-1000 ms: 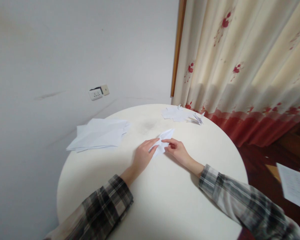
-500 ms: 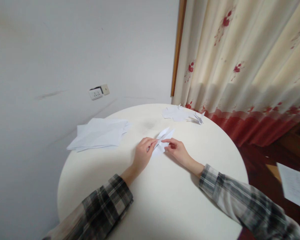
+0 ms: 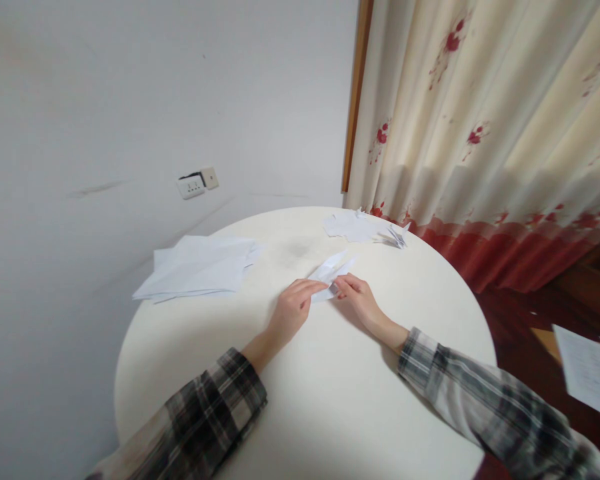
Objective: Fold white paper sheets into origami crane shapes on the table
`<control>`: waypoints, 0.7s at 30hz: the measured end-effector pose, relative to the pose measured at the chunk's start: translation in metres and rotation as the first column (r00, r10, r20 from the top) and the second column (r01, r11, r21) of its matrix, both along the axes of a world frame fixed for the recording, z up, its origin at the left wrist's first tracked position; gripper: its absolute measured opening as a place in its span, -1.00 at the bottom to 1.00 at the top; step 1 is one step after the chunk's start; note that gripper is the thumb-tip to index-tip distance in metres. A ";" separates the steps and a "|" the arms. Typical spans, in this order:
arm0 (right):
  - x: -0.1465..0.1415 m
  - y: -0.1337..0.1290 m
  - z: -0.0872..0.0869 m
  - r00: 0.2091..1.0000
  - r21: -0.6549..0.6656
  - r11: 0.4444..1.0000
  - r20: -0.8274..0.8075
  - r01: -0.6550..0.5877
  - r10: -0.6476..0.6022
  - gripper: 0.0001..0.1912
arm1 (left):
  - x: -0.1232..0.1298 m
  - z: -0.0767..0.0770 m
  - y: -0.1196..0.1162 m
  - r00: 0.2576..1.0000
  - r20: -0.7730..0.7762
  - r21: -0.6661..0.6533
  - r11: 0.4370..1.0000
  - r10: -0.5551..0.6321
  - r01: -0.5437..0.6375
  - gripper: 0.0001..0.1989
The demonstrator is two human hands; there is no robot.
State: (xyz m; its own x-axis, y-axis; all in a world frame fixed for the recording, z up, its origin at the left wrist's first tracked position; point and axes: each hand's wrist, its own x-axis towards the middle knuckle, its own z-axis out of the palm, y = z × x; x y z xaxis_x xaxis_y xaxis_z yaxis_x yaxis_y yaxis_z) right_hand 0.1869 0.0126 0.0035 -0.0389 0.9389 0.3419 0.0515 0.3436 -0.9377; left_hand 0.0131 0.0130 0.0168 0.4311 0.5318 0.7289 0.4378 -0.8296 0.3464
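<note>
A folded piece of white paper with pointed flaps lies between my hands, just above the middle of the round white table. My left hand holds its near left side, the fingers stretched across the paper and the thumb tucked below. My right hand pinches the near right edge between thumb and curled index finger. The flaps point away from me, toward the far right. Fingers cover part of the near folds.
A stack of white paper sheets lies at the table's left. Paper scraps and a folded paper figure sit at the far right edge. A wall with a socket borders the left, a flowered curtain the right.
My right fingers have closed from a loose spread into a pinch on the paper. My left fingers have stretched further right across it, and the paper has turned slightly.
</note>
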 end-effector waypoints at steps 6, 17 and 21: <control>-0.002 0.000 0.003 0.998 -0.048 0.997 -0.030 0.060 -0.061 -0.87 | 0.002 0.005 -0.008 0.999 0.033 -0.024 1.000 -0.008 0.009 -0.78; 0.001 -0.002 0.004 0.938 -0.179 0.979 -0.346 -0.098 0.030 -0.95 | 0.001 0.003 -0.008 0.973 0.183 -0.222 0.970 0.143 -0.100 -0.80; 0.001 -0.001 0.001 0.933 -0.165 0.976 -0.352 -0.143 0.077 -0.97 | 0.002 0.003 -0.008 0.992 0.124 -0.243 0.970 0.027 0.004 -0.83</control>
State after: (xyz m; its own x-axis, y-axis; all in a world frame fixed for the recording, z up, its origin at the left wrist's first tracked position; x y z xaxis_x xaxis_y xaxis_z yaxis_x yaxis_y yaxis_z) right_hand 0.1879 0.0113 0.0047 -0.0571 0.9831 0.1738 -0.3112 0.1479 -0.9388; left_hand 0.0154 0.0052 0.0197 0.3378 0.7036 0.6252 0.3871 -0.7093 0.5891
